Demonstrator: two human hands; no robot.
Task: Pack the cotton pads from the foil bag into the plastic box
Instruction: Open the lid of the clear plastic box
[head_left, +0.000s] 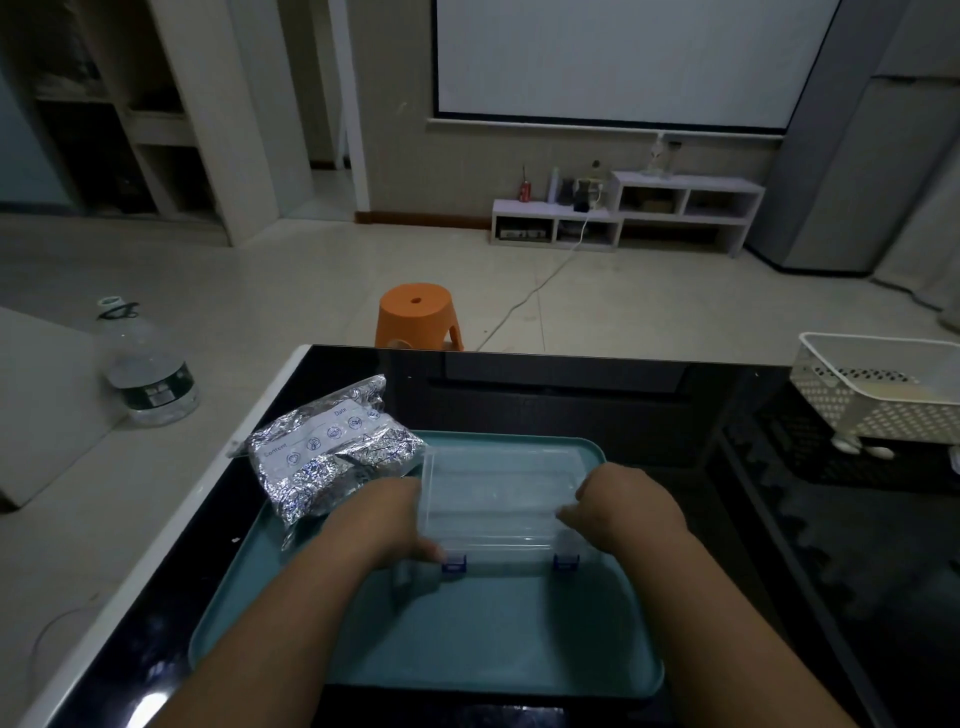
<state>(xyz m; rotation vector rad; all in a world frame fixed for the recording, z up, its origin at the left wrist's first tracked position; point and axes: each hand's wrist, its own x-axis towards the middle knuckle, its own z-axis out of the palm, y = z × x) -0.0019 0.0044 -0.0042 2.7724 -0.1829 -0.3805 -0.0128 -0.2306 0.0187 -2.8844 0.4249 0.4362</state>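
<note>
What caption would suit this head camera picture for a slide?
Left hand and right hand grip a clear plastic box on a teal tray, foil bag alongside.

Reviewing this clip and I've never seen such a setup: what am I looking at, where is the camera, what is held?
No machine here: a person works with bare hands. The one picture comes from a camera on their head, looking forward and down. On a black table lies a teal tray with a clear box on it, seemingly closed. The left hand and right hand grip its two ends. A foil bag lies at the tray's left edge; a white basket stands far right. No pads show.
</note>
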